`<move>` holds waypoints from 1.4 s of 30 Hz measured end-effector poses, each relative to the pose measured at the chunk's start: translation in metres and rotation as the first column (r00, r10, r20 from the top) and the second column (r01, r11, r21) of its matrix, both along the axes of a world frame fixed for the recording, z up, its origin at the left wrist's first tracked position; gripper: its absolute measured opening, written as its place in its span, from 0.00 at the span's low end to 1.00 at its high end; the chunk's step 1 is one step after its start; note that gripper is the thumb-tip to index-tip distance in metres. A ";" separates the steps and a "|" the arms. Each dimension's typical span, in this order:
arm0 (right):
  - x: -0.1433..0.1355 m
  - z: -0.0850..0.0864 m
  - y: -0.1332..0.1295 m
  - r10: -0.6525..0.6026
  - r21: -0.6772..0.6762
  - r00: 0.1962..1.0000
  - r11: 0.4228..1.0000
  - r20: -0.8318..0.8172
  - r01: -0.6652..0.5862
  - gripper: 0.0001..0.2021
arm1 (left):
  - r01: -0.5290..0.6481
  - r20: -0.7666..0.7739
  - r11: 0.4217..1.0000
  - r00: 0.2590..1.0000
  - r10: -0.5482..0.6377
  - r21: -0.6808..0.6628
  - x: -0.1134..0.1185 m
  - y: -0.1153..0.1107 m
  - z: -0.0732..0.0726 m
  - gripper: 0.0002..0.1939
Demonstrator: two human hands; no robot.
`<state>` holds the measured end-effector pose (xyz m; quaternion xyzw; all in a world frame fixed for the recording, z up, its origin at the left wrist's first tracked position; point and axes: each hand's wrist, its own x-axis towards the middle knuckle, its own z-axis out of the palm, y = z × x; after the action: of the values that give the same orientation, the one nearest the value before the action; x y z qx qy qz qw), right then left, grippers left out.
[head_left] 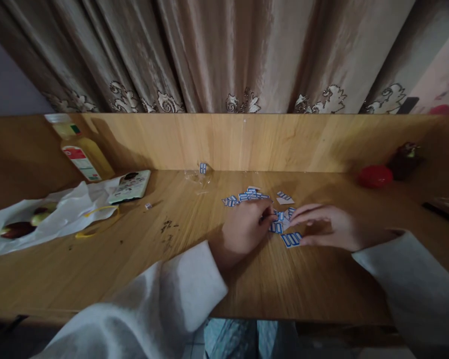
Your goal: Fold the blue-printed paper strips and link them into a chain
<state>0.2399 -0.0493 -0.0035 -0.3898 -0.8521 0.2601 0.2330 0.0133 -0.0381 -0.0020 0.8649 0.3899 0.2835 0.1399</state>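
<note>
Small white paper pieces with blue-framed rectangles, resembling label stickers [253, 195], lie in a loose pile on the wooden desk. My left hand [244, 225] is curled beside the pile, its thumb and index finger pinched at a blue-and-white label piece [278, 216]. Facing it from the right, my right hand [327, 224] has its thumb and fingers apart, the fingertips touching pieces. Its thumb tip meets the edge of a striped label piece [291, 239] flat on the desk. Another pair of pieces [284, 198] lies just beyond the hands. My fingers hide part of the pieces between them.
A bottle of yellowish liquid [85, 154] stands at the back left. Near it are a patterned flat box [131, 186], white paper [73, 202] with fruit, and a yellow loop [97, 230]. Clear plastic [200, 182] lies at the back, a red round object [375, 176] at right.
</note>
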 end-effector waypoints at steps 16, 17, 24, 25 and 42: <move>-0.003 -0.009 -0.003 0.050 0.050 0.998 0.997 0.048 -0.053 0.09 | 0.103 0.143 0.990 0.986 -0.088 -0.100 0.006 -0.003 -0.005 0.06; -0.003 -0.009 -0.003 0.051 0.064 0.997 0.996 0.056 -0.055 0.09 | 0.129 0.195 0.982 0.976 -0.100 -0.140 0.007 -0.002 -0.005 0.06; -0.004 -0.004 -0.003 -0.003 0.261 0.984 0.964 0.179 -0.044 0.09 | 0.289 0.453 0.887 0.885 -0.105 -0.359 0.010 -0.003 0.001 0.07; -0.005 -0.002 -0.004 -0.032 0.308 0.984 0.951 0.177 -0.025 0.09 | 0.300 0.474 0.880 0.875 -0.100 -0.368 0.010 -0.004 0.003 0.08; -0.007 0.014 -0.014 -0.321 0.071 0.905 0.933 -0.280 0.354 0.17 | 0.317 -0.242 0.773 0.946 -0.216 0.549 -0.002 -0.020 0.016 0.07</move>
<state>0.2330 -0.0631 0.0110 -0.4786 -0.7471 0.2134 0.4090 0.0113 -0.0584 0.0137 0.9328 0.1678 0.2937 -0.1247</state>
